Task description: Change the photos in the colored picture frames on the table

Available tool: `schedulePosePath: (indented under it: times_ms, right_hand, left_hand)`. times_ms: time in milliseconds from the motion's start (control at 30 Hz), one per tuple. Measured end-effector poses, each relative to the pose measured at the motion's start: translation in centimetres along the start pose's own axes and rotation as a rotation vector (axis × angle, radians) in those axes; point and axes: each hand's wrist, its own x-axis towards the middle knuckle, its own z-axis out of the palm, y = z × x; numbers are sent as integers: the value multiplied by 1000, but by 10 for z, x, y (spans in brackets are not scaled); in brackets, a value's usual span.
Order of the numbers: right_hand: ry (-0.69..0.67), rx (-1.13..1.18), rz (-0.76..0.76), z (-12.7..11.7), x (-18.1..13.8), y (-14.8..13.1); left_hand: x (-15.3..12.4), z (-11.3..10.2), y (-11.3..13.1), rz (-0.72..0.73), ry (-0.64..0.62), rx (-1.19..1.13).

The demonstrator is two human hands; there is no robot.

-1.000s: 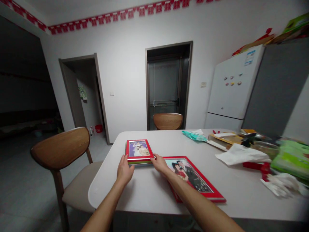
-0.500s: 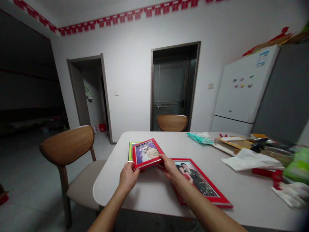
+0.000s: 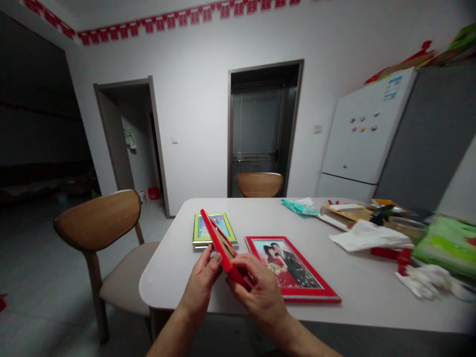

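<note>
Both my hands hold a small red photo frame [image 3: 220, 243], tilted up on edge above the near edge of the white table [image 3: 260, 218], its brown back partly showing. My left hand [image 3: 203, 282] grips its left side. My right hand [image 3: 256, 290] grips its lower right end. Behind it a green-framed photo [image 3: 208, 225] lies flat on the table. To the right lies a larger red-framed photo [image 3: 293, 270] of a couple.
A wooden chair [image 3: 100, 223] stands at the table's left, another [image 3: 260, 183] at the far end. White cloths, green packets [image 3: 446, 243] and other clutter cover the table's right side. A white fridge [image 3: 364, 139] stands beyond, with two dark doorways in the far wall.
The small red frame was lifted off the green one, drawn toward me and turned up on edge. Both hands came nearer with it.
</note>
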Motion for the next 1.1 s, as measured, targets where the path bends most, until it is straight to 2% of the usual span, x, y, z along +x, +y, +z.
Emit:
schedulePosePath:
  times_ms: [200,300,433,533,667,767,867,933,1100]
  right_hand:
    - [-244,-207,-123,30,-34,16]
    - [-374,-284,-82,49,-44,29]
    - [-502,-354,-21,73,-52,44]
    - [-550,-385,-8,82,-56,48]
    - [-595,-309,-23,70,-51,43]
    - [-516,-292,13,44,-36,45]
    - [-389,-435,111,18,-19,62]
    - [-393,-563,182,6,-12,79]
    - [-389,-697,245,4,-7,103]
  left_hand:
    - [-22,-28,-14,-77,31,53]
    - [-18,-48,-29,-88,53,178]
    - [-11,-71,-49,-62,163,547]
    - [-12,-79,-57,-58,218,908]
    - [-17,-78,-60,-65,214,1165]
    - [-18,-76,-60,-68,203,1205]
    - [-17,-74,-58,-85,199,1214]
    - [-16,-73,-58,-91,197,1207]
    - [-15,-73,-61,-54,185,1168]
